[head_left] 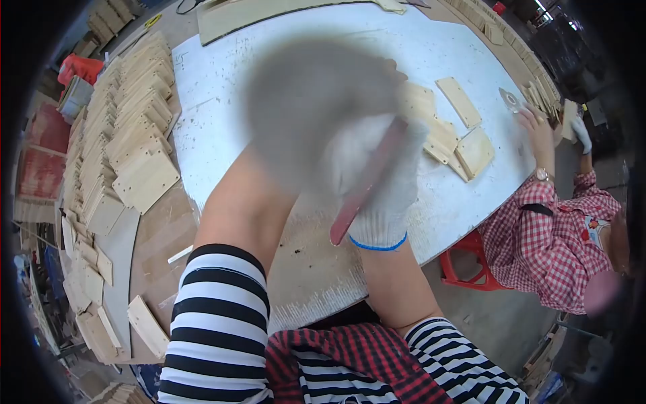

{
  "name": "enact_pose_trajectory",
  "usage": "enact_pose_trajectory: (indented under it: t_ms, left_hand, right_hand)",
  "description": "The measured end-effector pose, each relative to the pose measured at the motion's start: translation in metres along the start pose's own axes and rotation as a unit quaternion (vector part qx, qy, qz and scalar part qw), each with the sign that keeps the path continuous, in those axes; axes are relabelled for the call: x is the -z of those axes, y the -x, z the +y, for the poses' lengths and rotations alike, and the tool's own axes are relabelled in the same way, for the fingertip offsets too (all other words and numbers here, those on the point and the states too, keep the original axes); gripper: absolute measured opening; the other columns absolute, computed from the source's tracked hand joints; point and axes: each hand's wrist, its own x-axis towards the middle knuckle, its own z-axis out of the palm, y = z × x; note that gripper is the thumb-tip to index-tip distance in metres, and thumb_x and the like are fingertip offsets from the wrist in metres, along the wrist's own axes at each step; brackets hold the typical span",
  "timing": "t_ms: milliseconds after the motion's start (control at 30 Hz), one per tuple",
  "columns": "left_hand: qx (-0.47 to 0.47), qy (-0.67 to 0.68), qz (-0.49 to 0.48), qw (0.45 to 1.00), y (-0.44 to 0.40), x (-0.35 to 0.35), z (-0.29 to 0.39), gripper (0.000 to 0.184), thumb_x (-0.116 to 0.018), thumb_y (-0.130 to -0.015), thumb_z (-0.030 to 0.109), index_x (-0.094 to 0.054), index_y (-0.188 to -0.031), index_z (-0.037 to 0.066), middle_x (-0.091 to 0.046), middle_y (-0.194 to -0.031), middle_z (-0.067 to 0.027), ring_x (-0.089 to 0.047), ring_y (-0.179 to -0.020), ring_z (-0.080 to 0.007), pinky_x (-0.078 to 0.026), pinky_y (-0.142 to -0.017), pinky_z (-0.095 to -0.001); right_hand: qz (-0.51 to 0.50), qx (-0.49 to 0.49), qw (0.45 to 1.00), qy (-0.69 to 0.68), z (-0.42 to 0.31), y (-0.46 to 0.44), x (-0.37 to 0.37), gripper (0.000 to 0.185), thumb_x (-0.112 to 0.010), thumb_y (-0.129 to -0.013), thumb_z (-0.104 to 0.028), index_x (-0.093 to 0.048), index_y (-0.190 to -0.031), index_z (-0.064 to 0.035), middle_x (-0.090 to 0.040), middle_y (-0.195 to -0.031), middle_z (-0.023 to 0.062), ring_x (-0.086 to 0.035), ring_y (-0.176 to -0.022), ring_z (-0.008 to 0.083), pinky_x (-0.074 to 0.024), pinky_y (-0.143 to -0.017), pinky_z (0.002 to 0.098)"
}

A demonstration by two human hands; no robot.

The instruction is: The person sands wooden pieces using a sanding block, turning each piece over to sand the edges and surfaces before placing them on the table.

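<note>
My right hand [385,202] wears a white knit glove with a blue cuff. It grips a long, flat dark red stick [367,185], which slants across the glove; its exact kind is unclear. A round grey blur covers most of my left hand [396,71]; only what look like bare fingertips show at its upper right edge. Whatever the left hand touches is hidden there. Just right of the hands, several thin light wooden plates [441,140] with small holes lie partly overlapped on the white tabletop [222,87].
Rows of stacked wooden plates [138,135] line the left side. More loose pieces [148,326] lie at lower left. On the right, a co-worker in a checked shirt [531,249] handles wooden pieces beside a red stool [471,262]. A board [269,17] lies along the far edge.
</note>
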Motion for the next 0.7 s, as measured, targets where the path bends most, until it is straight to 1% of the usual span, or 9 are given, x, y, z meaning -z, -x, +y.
enact_pose_trajectory:
  t_ms: [67, 133, 233, 300, 367, 433, 533, 633, 700]
  left_hand:
    - [-0.001, -0.026, 0.009, 1.0, 0.026, 0.015, -0.002, 0.052, -0.066, -0.064, 0.03, -0.058, -0.108, 0.004, -0.058, -0.099, -0.0221, -0.055, -0.098, -0.0358, -0.046, -0.082, -0.0436]
    - [0.106, -0.067, 0.157, 0.98, 0.081, 0.025, -0.008, 0.04, -0.066, -0.063, 0.029, -0.062, -0.093, 0.003, -0.057, -0.09, -0.0224, -0.055, -0.093, -0.0346, -0.046, -0.08, -0.0438]
    - [0.212, -0.042, 0.207, 0.954, 0.221, 0.041, -0.009, 0.043, -0.066, -0.063, 0.029, -0.062, -0.098, 0.003, -0.057, -0.094, -0.0239, -0.055, -0.095, -0.035, -0.046, -0.08, -0.0437]
    - [0.346, 0.33, 0.384, 0.79, 0.338, 0.011, -0.028, 0.041, -0.056, -0.075, 0.01, -0.054, -0.114, -0.003, -0.054, -0.115, -0.0177, -0.052, -0.103, -0.0339, -0.042, -0.09, -0.0359]
    - [0.289, -0.09, 0.286, 0.909, 0.391, 0.045, 0.085, 0.044, -0.06, -0.072, 0.016, -0.056, -0.112, -0.003, -0.056, -0.103, -0.0165, -0.054, -0.092, -0.0342, -0.045, -0.082, -0.0364]
    - [0.431, -0.121, 0.208, 0.87, 0.433, 0.042, 0.145, 0.047, -0.065, -0.066, 0.018, -0.059, -0.108, -0.001, -0.054, -0.093, -0.0161, -0.053, -0.085, -0.0341, -0.045, -0.075, -0.0391]
    - [0.522, -0.086, 0.227, 0.817, 0.451, 0.028, 0.192, 0.042, -0.066, -0.063, 0.019, -0.061, -0.101, 0.0, -0.051, -0.086, -0.0159, -0.052, -0.082, -0.0347, -0.045, -0.072, -0.0399]
    - [0.476, -0.142, 0.212, 0.842, 0.459, 0.002, 0.188, 0.052, -0.07, -0.067, 0.036, -0.06, -0.102, 0.0, -0.057, -0.104, -0.0182, -0.055, -0.084, -0.0334, -0.046, -0.072, -0.0406]
    - [0.487, -0.09, 0.244, 0.834, 0.456, -0.018, 0.167, 0.055, -0.071, -0.067, 0.036, -0.059, -0.106, 0.0, -0.057, -0.105, -0.0185, -0.056, -0.088, -0.0343, -0.046, -0.075, -0.0404]
  right_hand:
    - [0.032, -0.004, 0.999, 0.003, 0.003, 0.002, -0.006, 0.038, -0.043, -0.094, -0.047, -0.053, -0.108, -0.0129, -0.054, -0.082, 0.0036, -0.054, -0.069, 0.015, -0.0464, -0.061, 0.0286]
    - [0.089, 0.001, 0.996, 0.021, 0.006, 0.003, -0.013, 0.038, -0.043, -0.094, -0.047, -0.053, -0.107, -0.0133, -0.054, -0.081, 0.0032, -0.053, -0.067, 0.0146, -0.046, -0.059, 0.0285]
    - [0.129, 0.031, 0.989, 0.069, 0.013, 0.004, -0.01, 0.036, -0.043, -0.094, -0.047, -0.054, -0.104, -0.0144, -0.053, -0.077, 0.0021, -0.053, -0.063, 0.0135, -0.0449, -0.055, 0.0277]
    - [-0.005, 0.028, 0.987, 0.156, 0.019, 0.002, 0.002, 0.032, -0.045, -0.094, -0.044, -0.056, -0.1, -0.0142, -0.052, -0.073, 0.0004, -0.053, -0.062, 0.0128, -0.0449, -0.055, 0.0259]
    - [-0.049, 0.018, 0.988, 0.147, 0.026, 0.001, 0.006, 0.03, -0.047, -0.094, -0.041, -0.058, -0.098, -0.0128, -0.052, -0.071, -0.0001, -0.054, -0.062, 0.0127, -0.0456, -0.056, 0.0247]
    - [-0.052, -0.001, 0.992, 0.119, 0.035, 0.002, 0.001, 0.029, -0.049, -0.094, -0.039, -0.059, -0.096, -0.0114, -0.053, -0.071, -0.0001, -0.054, -0.063, 0.0128, -0.0464, -0.057, 0.0241]
    - [-0.022, 0.02, 0.967, 0.251, 0.049, 0.01, -0.005, 0.03, -0.053, -0.092, -0.037, -0.059, -0.095, -0.0085, -0.056, -0.075, 0.0018, -0.055, -0.063, 0.0128, -0.0472, -0.057, 0.0252]
    - [-0.101, 0.061, 0.945, 0.305, 0.061, 0.026, -0.011, 0.031, -0.054, -0.091, -0.036, -0.059, -0.099, -0.0061, -0.059, -0.081, 0.004, -0.057, -0.068, 0.013, -0.0486, -0.06, 0.0262]
    - [-0.12, -0.009, 0.955, 0.271, 0.068, 0.042, -0.017, 0.032, -0.054, -0.092, -0.033, -0.059, -0.104, -0.0041, -0.06, -0.085, 0.0049, -0.057, -0.072, 0.0128, -0.0493, -0.064, 0.0267]
